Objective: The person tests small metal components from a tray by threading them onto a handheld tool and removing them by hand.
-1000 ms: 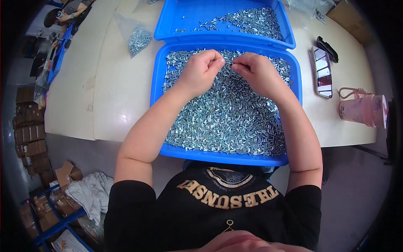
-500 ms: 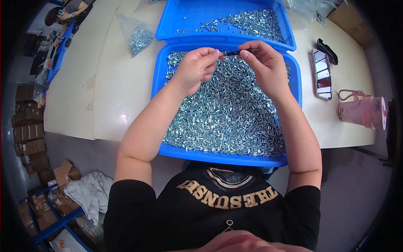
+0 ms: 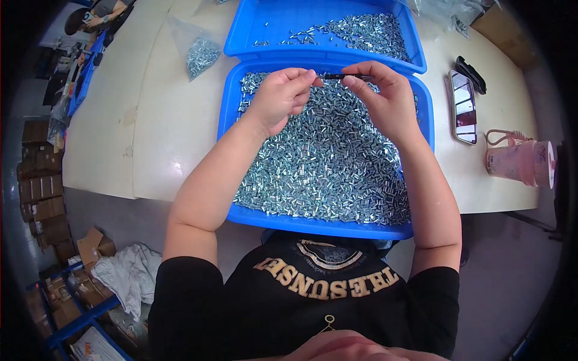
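Observation:
Small metal pieces [image 3: 319, 162] fill the near blue bin [image 3: 325, 228]. Over the bin's far part, my right hand [image 3: 382, 96] is closed on a thin black tool [image 3: 334, 76] that lies level and points left. My left hand [image 3: 283, 99] is pinched at the tool's left tip; whatever sits between its thumb and finger is too small to name. A second blue bin [image 3: 271, 27] stands just beyond, with more metal pieces [image 3: 373, 36] mostly at its right side.
A clear bag of metal pieces [image 3: 201, 55] lies left of the bins. On the right are a phone [image 3: 463, 108], a black object [image 3: 471, 74] and a pink cup [image 3: 518, 161]. Another person [image 3: 99, 18] is at the far left. Plastic bags [image 3: 442, 12] lie at the back right.
Both hands have risen slightly toward the bin's far edge and moved apart, and the black tool between them now shows. Since half a second ago, the tool has turned slightly toward level.

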A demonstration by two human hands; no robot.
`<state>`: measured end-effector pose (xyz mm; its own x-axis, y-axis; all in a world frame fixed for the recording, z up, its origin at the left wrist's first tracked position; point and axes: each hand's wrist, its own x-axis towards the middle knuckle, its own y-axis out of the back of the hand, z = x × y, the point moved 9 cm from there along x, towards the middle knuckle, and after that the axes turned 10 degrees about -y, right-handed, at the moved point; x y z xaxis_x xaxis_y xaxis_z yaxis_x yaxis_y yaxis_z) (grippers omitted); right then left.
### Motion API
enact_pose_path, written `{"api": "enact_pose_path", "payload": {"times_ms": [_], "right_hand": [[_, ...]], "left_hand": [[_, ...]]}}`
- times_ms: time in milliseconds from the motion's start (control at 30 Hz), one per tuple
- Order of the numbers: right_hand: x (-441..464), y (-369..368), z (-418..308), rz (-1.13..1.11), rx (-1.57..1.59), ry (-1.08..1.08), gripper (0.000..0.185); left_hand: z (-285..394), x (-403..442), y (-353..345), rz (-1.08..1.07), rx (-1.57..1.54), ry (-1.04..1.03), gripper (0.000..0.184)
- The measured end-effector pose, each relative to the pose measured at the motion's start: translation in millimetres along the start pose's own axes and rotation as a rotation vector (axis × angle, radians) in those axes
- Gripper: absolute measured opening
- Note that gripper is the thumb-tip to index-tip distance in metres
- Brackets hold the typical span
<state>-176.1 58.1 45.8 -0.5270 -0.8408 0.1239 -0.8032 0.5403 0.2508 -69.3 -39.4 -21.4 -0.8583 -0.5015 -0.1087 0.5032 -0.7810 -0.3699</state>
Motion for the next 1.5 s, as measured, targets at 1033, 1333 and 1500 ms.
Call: {"api": "enact_pose_path", "payload": {"times_ms": [1033,1333,1500], "right_hand": [[4.0,-19.9,33.1,-0.119,0.231,-0.252,0.033],[1.6,-22.3,38.5,-0.166,0.231,-0.345,0.029],[5.4,-14.7,40.3,-0.161,0.087,-0.347,0.028]], "left_hand": [[22.8,-1.0,8.8,0.120,0.309,-0.312,0.013],[24.8,-0.9,8.7,0.121,0.337,-0.352,0.013],[28.3,-2.7,4.4,0.119,0.435,-0.426,0.013]]}}
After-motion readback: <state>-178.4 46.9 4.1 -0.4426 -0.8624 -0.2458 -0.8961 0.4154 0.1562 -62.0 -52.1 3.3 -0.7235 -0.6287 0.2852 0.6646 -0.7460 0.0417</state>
